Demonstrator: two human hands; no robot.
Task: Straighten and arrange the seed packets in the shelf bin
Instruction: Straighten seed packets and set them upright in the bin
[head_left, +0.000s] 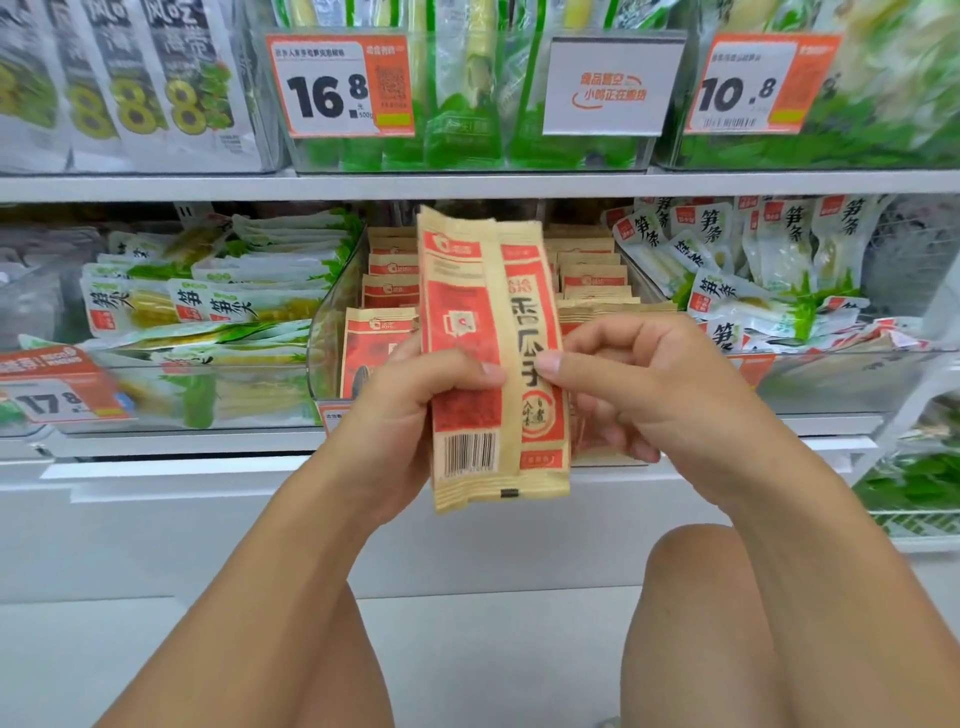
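White shop shelving, orange price tags, pale floor.

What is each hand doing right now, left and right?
Left hand: grips the seed packets, thumb across the front.
Right hand: pinches the same packets at their right edge.

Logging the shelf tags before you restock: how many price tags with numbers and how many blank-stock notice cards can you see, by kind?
Orange price tags with a number: 3, namely 16.8, 10.8 and 17.8
White notice card without a price: 1
Total: 4

A further tag below the seed packet bin is mostly hidden behind the left hand, so it is not counted.
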